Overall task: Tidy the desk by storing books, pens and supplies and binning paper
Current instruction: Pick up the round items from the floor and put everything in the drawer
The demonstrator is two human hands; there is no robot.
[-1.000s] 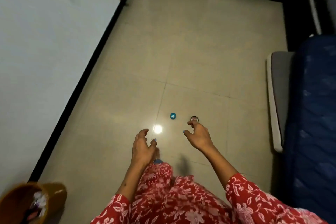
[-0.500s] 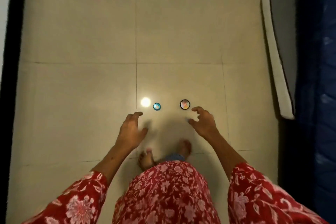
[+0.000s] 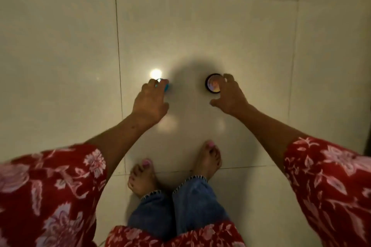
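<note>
Two small round things lie on the pale tiled floor point(image 3: 200, 26) in front of my bare feet. My left hand point(image 3: 149, 102) reaches down over the blue round thing point(image 3: 167, 87); its curled fingertips cover most of it, so the grip is hidden. The black-rimmed round thing with a pinkish top point(image 3: 211, 85) lies to the right. My right hand point(image 3: 229, 95) is spread around it, forefinger at its far edge and thumb apart below it. Both things rest on the floor.
A bright light reflection point(image 3: 155, 73) shines on the tile just beyond my left fingertips. My feet point(image 3: 208, 158) stand close below the hands. Red flowered sleeves point(image 3: 325, 182) fill both lower corners. A dark edge point(image 3: 368, 146) shows at the far right.
I have bent much lower, so the floor fills the view. Both hands dropped onto the two round things. The bed and wall have left the view.
</note>
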